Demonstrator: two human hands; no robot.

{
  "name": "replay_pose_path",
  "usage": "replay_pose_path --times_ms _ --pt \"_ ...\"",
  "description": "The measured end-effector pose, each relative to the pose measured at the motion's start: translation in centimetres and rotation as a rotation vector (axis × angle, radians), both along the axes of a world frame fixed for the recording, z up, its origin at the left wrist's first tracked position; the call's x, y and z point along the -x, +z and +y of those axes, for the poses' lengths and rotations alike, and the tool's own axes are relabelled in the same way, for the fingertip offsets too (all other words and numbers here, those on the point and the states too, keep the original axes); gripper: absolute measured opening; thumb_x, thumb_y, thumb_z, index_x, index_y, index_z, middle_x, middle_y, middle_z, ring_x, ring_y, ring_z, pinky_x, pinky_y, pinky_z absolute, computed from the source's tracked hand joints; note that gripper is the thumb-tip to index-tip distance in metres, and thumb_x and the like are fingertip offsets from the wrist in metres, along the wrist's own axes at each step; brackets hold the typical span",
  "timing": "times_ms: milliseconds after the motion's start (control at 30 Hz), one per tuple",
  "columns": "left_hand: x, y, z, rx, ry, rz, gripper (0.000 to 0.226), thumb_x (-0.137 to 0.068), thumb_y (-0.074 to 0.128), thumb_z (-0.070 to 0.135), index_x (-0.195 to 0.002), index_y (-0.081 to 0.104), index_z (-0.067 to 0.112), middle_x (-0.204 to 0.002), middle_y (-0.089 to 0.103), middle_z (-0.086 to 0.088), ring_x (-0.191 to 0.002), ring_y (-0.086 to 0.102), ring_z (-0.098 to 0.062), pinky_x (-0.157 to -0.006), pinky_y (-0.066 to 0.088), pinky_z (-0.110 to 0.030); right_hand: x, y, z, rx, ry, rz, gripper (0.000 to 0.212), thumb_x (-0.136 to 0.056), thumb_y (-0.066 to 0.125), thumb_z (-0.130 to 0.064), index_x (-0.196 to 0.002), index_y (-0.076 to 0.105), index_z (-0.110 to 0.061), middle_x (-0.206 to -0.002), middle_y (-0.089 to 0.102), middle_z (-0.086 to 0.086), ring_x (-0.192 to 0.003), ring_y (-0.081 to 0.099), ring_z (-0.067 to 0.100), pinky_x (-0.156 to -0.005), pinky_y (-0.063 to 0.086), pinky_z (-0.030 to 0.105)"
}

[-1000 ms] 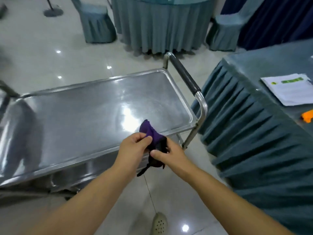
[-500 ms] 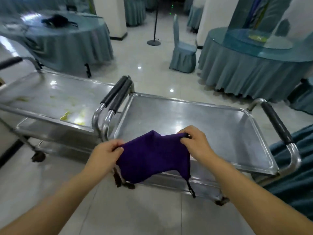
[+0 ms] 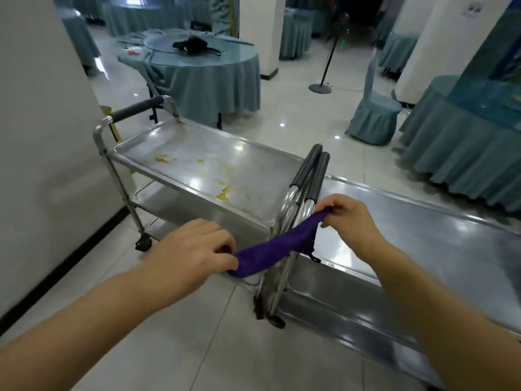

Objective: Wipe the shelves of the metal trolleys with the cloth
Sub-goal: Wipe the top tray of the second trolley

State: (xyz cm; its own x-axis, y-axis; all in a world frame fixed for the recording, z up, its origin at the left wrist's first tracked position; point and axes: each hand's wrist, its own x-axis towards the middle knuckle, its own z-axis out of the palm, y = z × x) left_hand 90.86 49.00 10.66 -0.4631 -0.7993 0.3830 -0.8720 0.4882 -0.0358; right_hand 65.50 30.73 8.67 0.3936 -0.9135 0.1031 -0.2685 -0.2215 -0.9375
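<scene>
The purple cloth hung in the air, stretched into a twisted band between the two hands, at the near edge where the two metal trolleys met. The left hand gripped its lower, near end with fingers curled round it; the right hand pinched the higher, far end between thumb and fingertips. The band crossed in front of the upright handle tubes of both trolleys; whether it touched them could not be told. A small dark loop dangled from the cloth's right part.

The left trolley stood against the pale wall, and its top shelf carried yellow smears towards the near right corner. A lower shelf showed beneath, with a castor on the tiled floor. Its far-left handle had a dark grip. The right trolley ran off to the right, its top shelf shining. Two dark-gripped handles stood just beside each other between the shelves.

Farther off stood a round table draped in teal, with a black object on its glass turntable, a covered chair and a pole stand.
</scene>
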Motion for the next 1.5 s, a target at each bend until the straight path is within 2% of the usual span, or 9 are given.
replay_pose_path --times_ms 133,333,500,667,833,1000,1133,1267,1500 --pt "-1.6 0.4 -3.0 -0.151 -0.031 0.018 0.023 -0.062 0.081 0.009 -0.078 0.072 0.024 -0.088 0.066 0.002 -0.075 0.057 -0.016 -0.065 0.044 -0.024 -6.8 -0.1 -0.4 -0.055 0.178 -0.027 0.044 -0.074 0.055 0.029 -0.071 0.067 -0.013 -0.082 0.069 0.002 -0.078 0.067 0.011 -0.077 0.056 0.025" --pt "-5.1 -0.8 -9.9 -0.121 0.134 0.362 0.033 -0.085 0.045 0.031 -0.117 0.048 0.028 -0.108 0.051 0.009 -0.074 0.064 -0.021 -0.058 0.055 -0.032 -15.3 -0.9 -3.0 -0.165 0.360 -0.101 0.051 -0.079 0.055 0.022 -0.069 0.070 -0.026 -0.072 0.067 0.004 -0.068 0.062 0.017 -0.063 0.053 0.024" --pt "-9.5 -1.4 -16.4 -0.132 0.295 0.460 0.039 -0.081 0.045 0.036 -0.118 0.053 0.028 -0.110 0.054 0.009 -0.085 0.060 -0.014 -0.071 0.050 -0.026 -21.1 -1.4 -8.2 -0.240 0.332 -0.180 0.034 -0.079 0.059 0.015 -0.083 0.059 -0.019 -0.077 0.065 -0.004 -0.070 0.057 0.024 -0.062 0.046 0.034" --pt "-13.9 -1.6 -22.1 -0.059 0.365 0.285 0.039 -0.081 0.042 0.034 -0.104 0.070 0.019 -0.092 0.068 0.006 -0.086 0.043 -0.010 -0.078 0.033 -0.023 -25.2 -1.1 -13.3 -0.322 0.290 -0.131 0.029 -0.082 0.059 0.010 -0.091 0.053 -0.016 -0.086 0.065 -0.006 -0.062 0.057 0.012 -0.054 0.045 0.026" --pt "-18.7 -1.6 -25.9 -0.114 0.460 0.418 0.010 -0.088 0.057 0.028 -0.092 0.064 0.022 -0.087 0.058 0.012 -0.087 0.040 -0.007 -0.071 0.033 -0.022 -27.1 0.1 -16.6 -0.275 0.240 -0.223 0.024 -0.085 0.060 0.012 -0.090 0.058 -0.011 -0.100 0.067 0.004 -0.090 0.068 0.013 -0.080 0.054 0.027" --pt "-23.3 -1.9 -29.4 -0.152 0.378 0.455 0.006 -0.088 0.061 0.021 -0.094 0.063 0.022 -0.086 0.051 0.015 -0.085 0.037 -0.002 -0.067 0.032 -0.016 -28.6 -0.8 -17.8 0.272 0.232 0.249 0.042 -0.084 0.052 0.014 -0.085 0.073 -0.022 -0.122 0.054 -0.008 -0.114 0.048 -0.002 -0.091 0.038 0.007" --pt "-27.5 -2.0 -31.8 -0.150 0.272 0.422 0.004 -0.088 0.062 0.021 -0.092 0.062 0.022 -0.086 0.052 0.013 -0.084 0.044 -0.008 -0.068 0.035 -0.022 -32.6 -3.3 -17.4 0.568 0.217 0.631 0.036 -0.091 0.044 -0.025 -0.122 0.063 -0.028 -0.144 0.043 0.003 -0.131 0.036 0.021 -0.105 0.030 0.034" --pt "-32.4 -1.8 -34.2 -0.179 0.214 0.425 0.002 -0.091 0.059 0.023 -0.091 0.060 0.025 -0.086 0.049 0.015 -0.083 0.041 -0.005 -0.064 0.029 -0.013 -35.7 -3.9 -17.0 0.547 0.106 0.812 0.041 -0.090 0.050 -0.043 -0.126 0.055 -0.026 -0.148 0.039 0.005 -0.133 0.037 0.026 -0.105 0.034 0.041" --pt "-35.7 -3.6 -36.8 -0.447 0.083 0.604 0.005 -0.094 0.053 0.023 -0.090 0.054 0.025 -0.085 0.058 0.009 -0.079 0.055 -0.011 -0.073 0.051 -0.038 -39.0 -3.9 -13.6 0.000 -0.361 0.147 0.027 -0.076 0.076 -0.003 -0.090 0.060 -0.020 -0.107 0.063 -0.008 -0.094 0.061 0.001 -0.083 0.047 0.015"
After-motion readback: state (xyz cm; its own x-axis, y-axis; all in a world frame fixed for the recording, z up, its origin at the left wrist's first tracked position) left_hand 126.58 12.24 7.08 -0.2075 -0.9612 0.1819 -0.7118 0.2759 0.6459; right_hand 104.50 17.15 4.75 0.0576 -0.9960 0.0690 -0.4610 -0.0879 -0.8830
